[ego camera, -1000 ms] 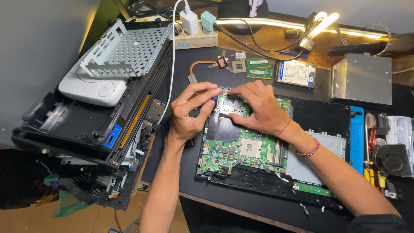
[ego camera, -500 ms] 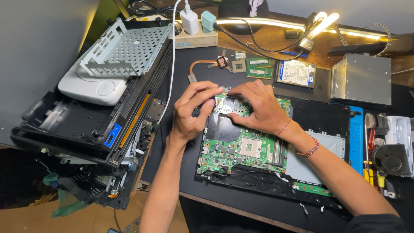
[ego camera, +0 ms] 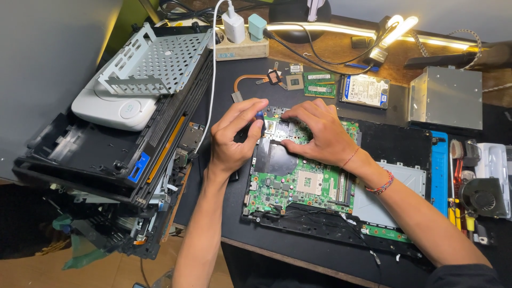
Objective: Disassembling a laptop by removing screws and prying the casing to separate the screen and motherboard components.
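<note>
Left hand (ego camera: 230,140) pinched small blue-tipped tool (ego camera: 260,115) between thumb and fingers, tip at top-left corner of green motherboard (ego camera: 298,181). Right hand (ego camera: 320,133) pressed flat on board just beside tool, grasping nothing. Risks, as judged: tip could slip off and gouge traces near grip; uneven press could flex board; loose black cable (ego camera: 320,216) below hands could snag.

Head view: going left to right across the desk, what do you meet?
Stack of dismantled laptop casings → left hand → green motherboard → right hand → blue strip → small black fan.
</note>
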